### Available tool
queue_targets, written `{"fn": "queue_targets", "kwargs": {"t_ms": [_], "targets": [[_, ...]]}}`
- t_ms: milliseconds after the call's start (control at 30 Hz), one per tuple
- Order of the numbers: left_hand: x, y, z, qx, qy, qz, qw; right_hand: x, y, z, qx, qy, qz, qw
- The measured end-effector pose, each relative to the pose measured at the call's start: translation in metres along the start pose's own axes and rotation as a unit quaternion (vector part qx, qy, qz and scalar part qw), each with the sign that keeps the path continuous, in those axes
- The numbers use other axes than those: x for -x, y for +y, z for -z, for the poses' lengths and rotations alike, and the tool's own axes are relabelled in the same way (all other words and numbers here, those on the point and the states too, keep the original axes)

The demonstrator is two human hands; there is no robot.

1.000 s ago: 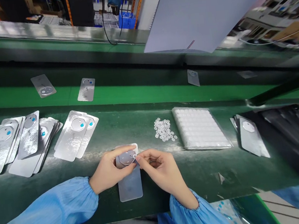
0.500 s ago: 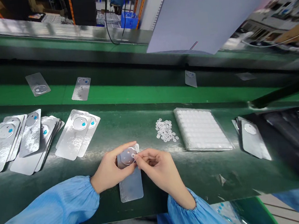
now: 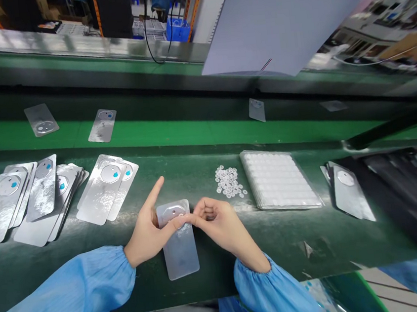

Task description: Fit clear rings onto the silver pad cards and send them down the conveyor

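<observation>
A silvery phone back cover with a round camera area lies in front of me near the table's front edge. My left hand grips its left side, the thumb laid across the camera area and the index finger stretched up and away. My right hand is closed in a pinch at the cover's right edge, its thumb tip meeting my left thumb. What sits between those right fingertips is hidden. Beyond my right hand lies a loose pile of small clear rings.
Covers with blue dots lie in overlapping piles and a smaller group at left. Right of the rings is a stack of white trays. More covers rest beside black material. A white sheet hangs above.
My left index finger has lifted off the top of the cover and points upward. My left thumb has moved right to meet the right thumb. The cover is turned slightly.
</observation>
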State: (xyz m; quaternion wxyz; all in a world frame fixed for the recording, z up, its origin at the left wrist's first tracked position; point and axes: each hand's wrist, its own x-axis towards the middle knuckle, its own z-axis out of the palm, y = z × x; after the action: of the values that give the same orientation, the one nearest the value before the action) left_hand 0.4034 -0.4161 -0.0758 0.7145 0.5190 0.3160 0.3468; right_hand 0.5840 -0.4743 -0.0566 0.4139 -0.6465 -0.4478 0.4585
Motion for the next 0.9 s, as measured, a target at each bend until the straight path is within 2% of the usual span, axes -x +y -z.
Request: {"fn": "queue_targets", "kwargs": {"t_ms": [133, 267, 367, 433, 500, 600, 633, 700, 800, 900], "targets": [[-0.008, 0.004, 0.001, 0.018, 0.034, 0.039, 0.999, 0.007, 0.013, -0.005, -0.091, -0.127, -0.003, 0.988], [-0.008, 0.002, 0.0, 0.014, 0.063, 0.038, 0.997, 0.025, 0.025, -0.013, -0.049, -0.206, -0.034, 0.977], [-0.009, 0.003, 0.005, -0.03, 0.078, 0.027, 0.996, 0.025, 0.023, -0.019, -0.073, -0.255, -0.059, 0.962], [-0.015, 0.011, 0.017, -0.096, 0.078, 0.006, 0.992, 0.013, 0.013, -0.02, -0.097, -0.243, -0.049, 0.964], [-0.026, 0.03, 0.036, -0.174, 0.085, -0.038, 0.98, -0.01, -0.005, -0.02, -0.12, -0.178, -0.018, 0.977], [-0.057, 0.072, 0.073, -0.323, 0.155, -0.094, 0.929, -0.059, -0.041, -0.016, -0.19, -0.048, 0.042, 0.98], [-0.071, 0.087, 0.084, -0.367, 0.185, -0.098, 0.906, -0.075, -0.052, -0.015, -0.21, -0.027, 0.061, 0.976], [-0.098, 0.114, 0.1, -0.39, 0.212, -0.107, 0.889, -0.098, -0.066, -0.016, -0.217, -0.033, 0.09, 0.971], [-0.126, 0.137, 0.107, -0.374, 0.196, -0.118, 0.899, -0.101, -0.054, -0.031, -0.181, -0.071, 0.109, 0.975], [-0.131, 0.142, 0.103, -0.357, 0.172, -0.114, 0.911, -0.073, -0.017, -0.05, -0.158, -0.061, 0.13, 0.977]]}}
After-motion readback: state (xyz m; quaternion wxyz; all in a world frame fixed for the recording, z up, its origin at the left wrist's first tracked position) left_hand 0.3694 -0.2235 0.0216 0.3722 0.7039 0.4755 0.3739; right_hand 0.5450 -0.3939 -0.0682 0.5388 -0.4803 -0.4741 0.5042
